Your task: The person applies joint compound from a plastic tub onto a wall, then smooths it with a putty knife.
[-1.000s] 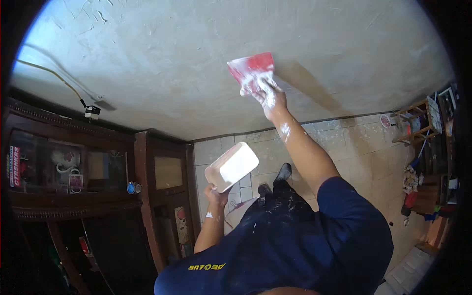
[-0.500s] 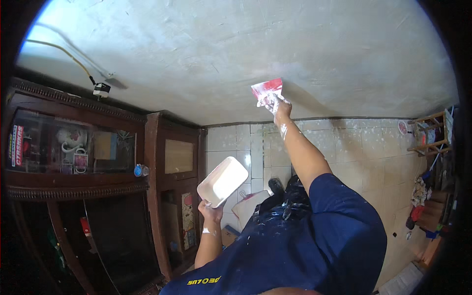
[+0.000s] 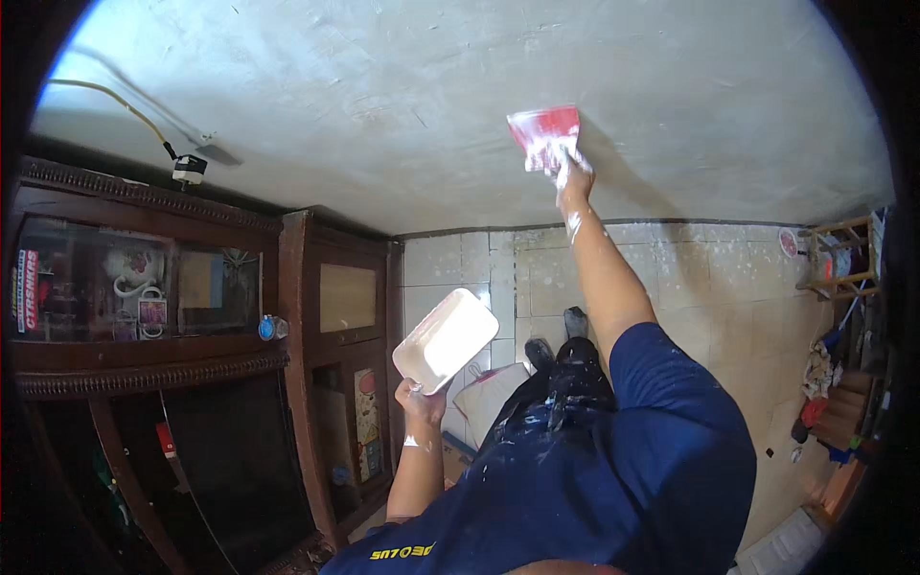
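My right hand (image 3: 572, 174) is closed round a wide red putty scraper (image 3: 554, 126) smeared with white paste. Its broad edge lies at the grey plastered wall (image 3: 402, 125), with my arm stretched out and up. At lower left, my left hand (image 3: 420, 402) grips the near end of a white rectangular tub (image 3: 448, 340). The tub is tilted, and whitish paste seems to coat its inside. White smears mark my right hand and both forearms.
A dark wooden cabinet (image 3: 297, 278) with glass doors stands along the left. Above it a small white-and-black box (image 3: 189, 170) hangs on a yellow cord. A wooden stool (image 3: 843, 259) and piled belongings line the right. White spots dot the tiled floor (image 3: 690, 278).
My right hand and the scraper have moved up the wall and slightly right. The tub in my left hand has shifted a little up and right. One foot shows more plainly.
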